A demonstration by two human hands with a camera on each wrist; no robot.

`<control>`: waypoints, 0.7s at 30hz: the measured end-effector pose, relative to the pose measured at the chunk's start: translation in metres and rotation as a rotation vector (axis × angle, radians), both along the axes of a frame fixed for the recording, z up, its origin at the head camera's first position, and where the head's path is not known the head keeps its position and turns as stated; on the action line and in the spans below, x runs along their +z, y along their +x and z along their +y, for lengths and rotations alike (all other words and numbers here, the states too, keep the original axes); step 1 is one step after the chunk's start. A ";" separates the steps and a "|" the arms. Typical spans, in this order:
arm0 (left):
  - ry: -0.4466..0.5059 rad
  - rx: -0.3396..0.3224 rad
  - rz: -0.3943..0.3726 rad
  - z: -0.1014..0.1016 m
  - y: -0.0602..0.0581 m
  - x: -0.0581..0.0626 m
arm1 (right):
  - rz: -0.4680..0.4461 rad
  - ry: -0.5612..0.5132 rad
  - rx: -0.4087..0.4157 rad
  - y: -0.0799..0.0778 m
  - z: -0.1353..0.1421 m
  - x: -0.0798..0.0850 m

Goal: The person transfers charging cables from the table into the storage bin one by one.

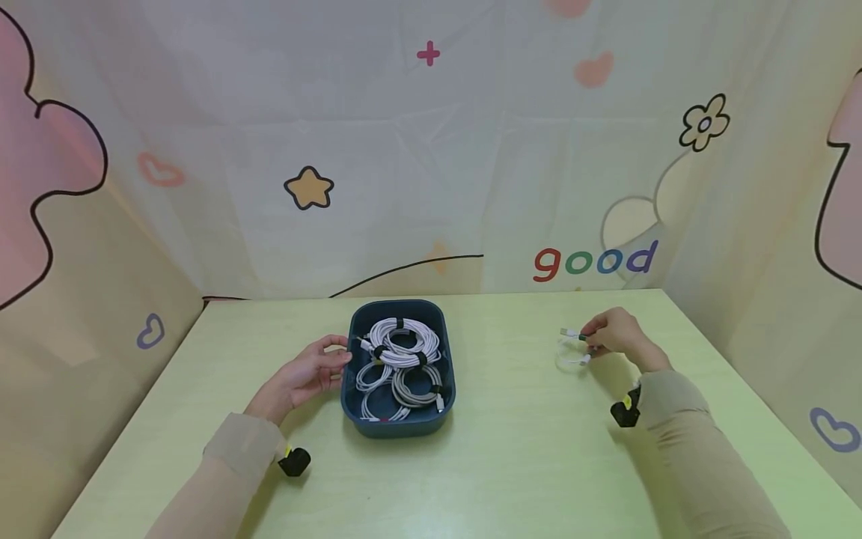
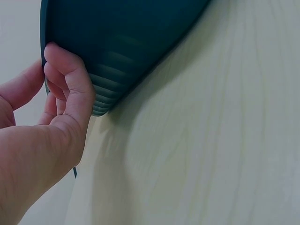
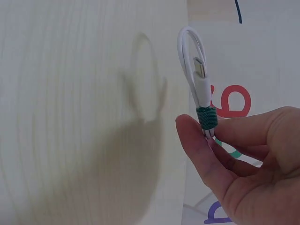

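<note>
A dark blue bin point(image 1: 397, 429) stands on the table, holding several coiled cables. At its left side my left hand point(image 1: 311, 372) grips the upper edge, with bent fingers against the outer wall in the left wrist view. To the right, my right hand point(image 1: 621, 338) pinches a short white USB cable point(image 3: 202, 89) between thumb and fingers, just above the tabletop. A green wrap point(image 3: 206, 118) binds this looped cable near the fingertips, and its metal USB-C plug point(image 3: 200, 68) points up in the right wrist view.
In the bin, a thick white cable coil point(image 1: 384, 326) with black ties lies over a grey coil point(image 1: 402, 397) and thinner loops. The pale wooden table point(image 1: 498, 464) ends at a printed curtain point(image 1: 377, 127) behind and on both sides.
</note>
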State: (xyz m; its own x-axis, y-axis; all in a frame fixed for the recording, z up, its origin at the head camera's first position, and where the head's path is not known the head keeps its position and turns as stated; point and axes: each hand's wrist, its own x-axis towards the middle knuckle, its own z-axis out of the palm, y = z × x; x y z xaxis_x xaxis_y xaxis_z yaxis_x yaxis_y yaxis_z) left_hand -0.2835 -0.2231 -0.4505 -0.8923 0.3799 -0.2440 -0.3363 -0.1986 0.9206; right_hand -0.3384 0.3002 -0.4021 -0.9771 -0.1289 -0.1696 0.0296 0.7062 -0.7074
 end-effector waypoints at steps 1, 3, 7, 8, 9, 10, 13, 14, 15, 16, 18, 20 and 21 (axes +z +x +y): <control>-0.001 0.001 0.001 0.000 0.000 0.000 | -0.001 -0.011 0.006 0.000 -0.001 0.001; -0.001 0.003 0.002 0.000 0.000 0.000 | -0.007 -0.029 0.012 -0.001 -0.004 0.002; -0.003 0.007 -0.002 0.001 0.000 0.000 | -0.025 -0.068 0.027 -0.003 -0.009 0.004; -0.001 0.007 -0.003 0.001 0.000 0.000 | -0.027 -0.074 0.027 -0.003 -0.010 0.005; -0.002 0.007 -0.004 0.001 0.000 0.001 | -0.027 -0.081 0.035 -0.003 -0.011 0.005; -0.001 0.006 -0.004 0.001 0.000 0.001 | -0.026 -0.087 0.039 -0.003 -0.012 0.006; -0.002 0.005 -0.003 0.000 0.000 0.001 | -0.023 -0.104 0.055 -0.003 -0.017 0.010; -0.003 0.004 -0.002 0.000 0.000 0.001 | -0.022 -0.110 0.059 -0.002 -0.019 0.011; -0.005 0.005 0.000 0.000 0.000 0.001 | -0.022 -0.115 0.064 -0.002 -0.020 0.013; -0.004 0.004 0.003 0.000 0.000 0.001 | -0.021 -0.120 0.067 -0.001 -0.023 0.014; -0.001 0.001 0.007 0.000 0.001 0.001 | -0.026 -0.134 0.073 0.000 -0.026 0.016; 0.004 -0.002 0.009 0.000 0.001 0.000 | -0.031 -0.140 0.076 0.001 -0.029 0.018; 0.008 -0.005 0.009 0.000 0.000 0.000 | -0.033 -0.139 0.078 0.001 -0.031 0.018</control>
